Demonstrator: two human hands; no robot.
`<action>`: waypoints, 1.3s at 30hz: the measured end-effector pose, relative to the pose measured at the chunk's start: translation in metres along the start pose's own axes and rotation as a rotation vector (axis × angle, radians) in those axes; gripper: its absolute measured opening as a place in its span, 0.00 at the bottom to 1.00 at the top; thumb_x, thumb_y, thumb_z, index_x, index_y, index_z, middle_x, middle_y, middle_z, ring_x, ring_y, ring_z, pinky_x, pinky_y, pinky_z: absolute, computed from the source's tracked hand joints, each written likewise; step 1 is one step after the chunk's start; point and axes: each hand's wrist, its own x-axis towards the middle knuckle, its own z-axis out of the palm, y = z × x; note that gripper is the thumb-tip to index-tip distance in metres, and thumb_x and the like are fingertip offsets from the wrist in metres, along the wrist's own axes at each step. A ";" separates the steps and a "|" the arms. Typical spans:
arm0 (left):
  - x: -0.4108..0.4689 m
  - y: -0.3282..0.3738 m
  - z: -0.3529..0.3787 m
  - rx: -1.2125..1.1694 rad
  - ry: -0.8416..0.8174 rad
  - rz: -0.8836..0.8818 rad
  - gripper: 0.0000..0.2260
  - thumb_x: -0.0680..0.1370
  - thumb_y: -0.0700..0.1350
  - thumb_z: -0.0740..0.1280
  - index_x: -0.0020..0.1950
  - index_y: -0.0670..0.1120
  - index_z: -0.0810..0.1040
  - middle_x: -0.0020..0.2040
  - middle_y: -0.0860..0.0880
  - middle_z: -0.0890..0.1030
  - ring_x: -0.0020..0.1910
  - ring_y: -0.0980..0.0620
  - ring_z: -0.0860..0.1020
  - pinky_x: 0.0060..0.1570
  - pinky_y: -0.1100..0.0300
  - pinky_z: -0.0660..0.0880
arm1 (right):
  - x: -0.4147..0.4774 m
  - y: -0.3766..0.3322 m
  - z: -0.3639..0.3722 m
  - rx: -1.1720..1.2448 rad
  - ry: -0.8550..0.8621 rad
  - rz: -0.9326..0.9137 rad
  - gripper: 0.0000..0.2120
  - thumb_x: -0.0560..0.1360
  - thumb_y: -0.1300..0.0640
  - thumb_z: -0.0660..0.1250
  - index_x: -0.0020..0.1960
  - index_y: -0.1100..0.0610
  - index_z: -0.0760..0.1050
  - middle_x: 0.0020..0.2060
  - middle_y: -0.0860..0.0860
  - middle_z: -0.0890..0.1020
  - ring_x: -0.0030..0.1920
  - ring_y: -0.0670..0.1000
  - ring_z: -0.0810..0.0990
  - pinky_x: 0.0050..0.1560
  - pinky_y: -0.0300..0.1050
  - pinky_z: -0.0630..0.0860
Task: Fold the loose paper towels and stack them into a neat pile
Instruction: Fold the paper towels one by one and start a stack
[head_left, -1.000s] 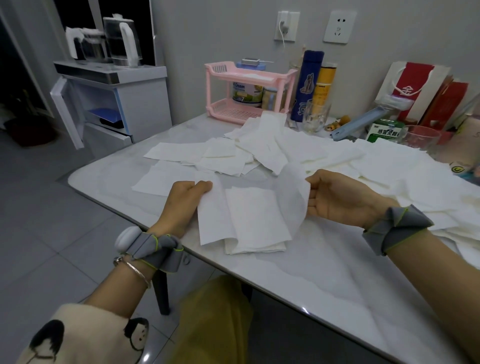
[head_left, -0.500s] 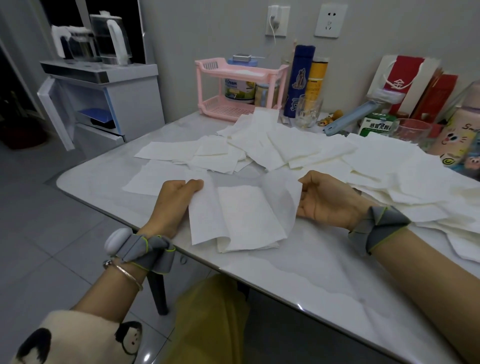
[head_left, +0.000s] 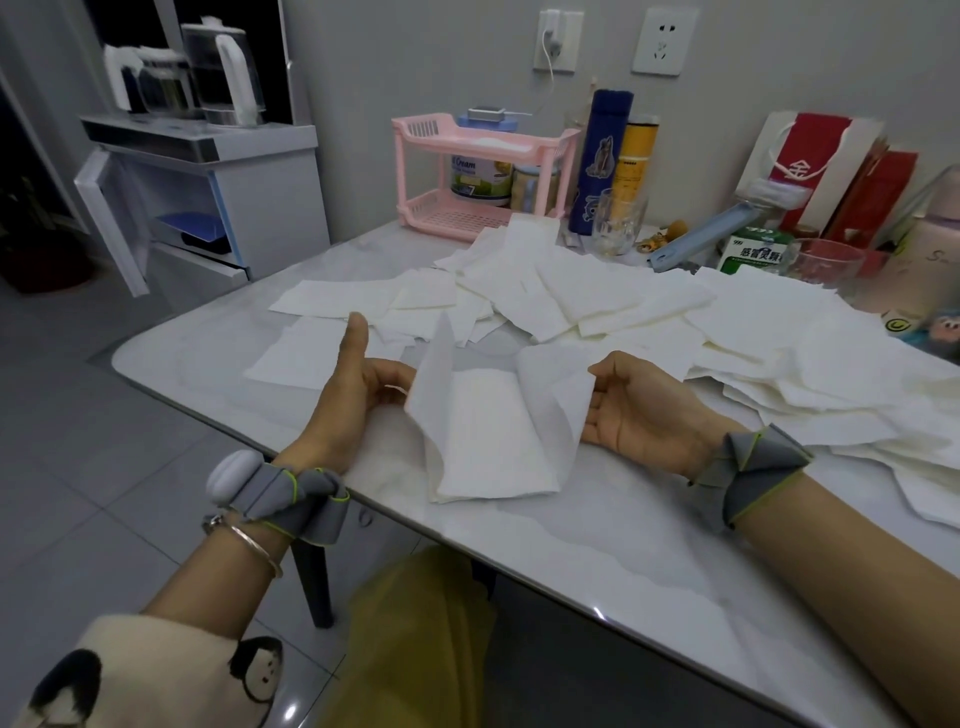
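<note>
A white paper towel (head_left: 483, 431) lies on the marble table (head_left: 571, 551) near its front edge, on top of a small pile of folded towels (head_left: 462, 493). Both of its side flaps stand lifted. My left hand (head_left: 353, 395) has its fingers against the back of the left flap and its thumb raised clear of the paper. My right hand (head_left: 639, 410) holds the right flap, thumb at its upper edge and fingers behind it. Several loose towels (head_left: 566, 301) are spread across the middle of the table, and a larger heap (head_left: 810, 374) lies to the right.
A pink two-tier rack (head_left: 415, 171), a blue flask (head_left: 602, 156), a drinking glass (head_left: 618, 223), a green box (head_left: 753, 254), a glass cup (head_left: 826, 265) and red bags (head_left: 831, 166) line the back wall. A white cabinet (head_left: 249, 171) with kettles stands left of the table.
My left thumb has let go of the left edge and risen, and the left flap now stands upright. The right flap stays lifted in my right hand. The view moved slightly.
</note>
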 end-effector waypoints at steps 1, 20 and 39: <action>0.000 0.000 0.001 0.043 -0.010 0.033 0.39 0.79 0.62 0.40 0.28 0.46 0.83 0.33 0.48 0.83 0.37 0.52 0.80 0.48 0.59 0.71 | -0.001 -0.001 0.000 -0.008 0.000 -0.001 0.14 0.75 0.61 0.53 0.39 0.61 0.76 0.32 0.53 0.80 0.31 0.51 0.81 0.36 0.43 0.81; -0.004 -0.007 0.008 1.171 0.459 -0.026 0.22 0.79 0.47 0.58 0.71 0.39 0.62 0.69 0.40 0.68 0.72 0.43 0.59 0.73 0.47 0.45 | 0.002 -0.023 -0.005 -0.577 0.597 -0.412 0.06 0.79 0.57 0.58 0.48 0.60 0.70 0.43 0.56 0.76 0.33 0.48 0.72 0.36 0.39 0.71; -0.043 0.071 -0.021 0.643 0.613 0.352 0.03 0.77 0.42 0.65 0.50 0.45 0.78 0.41 0.51 0.79 0.38 0.55 0.76 0.37 0.67 0.69 | -0.020 -0.027 0.037 -0.748 0.273 -0.451 0.06 0.75 0.63 0.65 0.46 0.52 0.73 0.44 0.53 0.81 0.42 0.47 0.79 0.43 0.38 0.77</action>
